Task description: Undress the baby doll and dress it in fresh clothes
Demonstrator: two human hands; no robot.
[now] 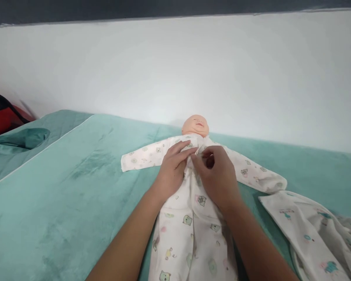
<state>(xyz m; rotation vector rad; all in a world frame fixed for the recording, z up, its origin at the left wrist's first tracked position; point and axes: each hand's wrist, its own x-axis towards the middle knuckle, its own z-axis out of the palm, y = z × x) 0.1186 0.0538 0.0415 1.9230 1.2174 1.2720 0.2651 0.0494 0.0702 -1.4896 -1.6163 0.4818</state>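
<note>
A baby doll lies on its back on a teal bed cover, dressed in a white printed sleepsuit with both sleeves spread out. My left hand rests on the doll's chest, fingers pressed together on the suit's front near the collar. My right hand is beside it, fingers curled and pinching the same front edge of the fabric. The two hands touch at the fingertips over the upper chest.
A second white printed garment lies crumpled at the right. A teal pillow and something red and black sit at the far left. A white wall runs close behind the doll's head.
</note>
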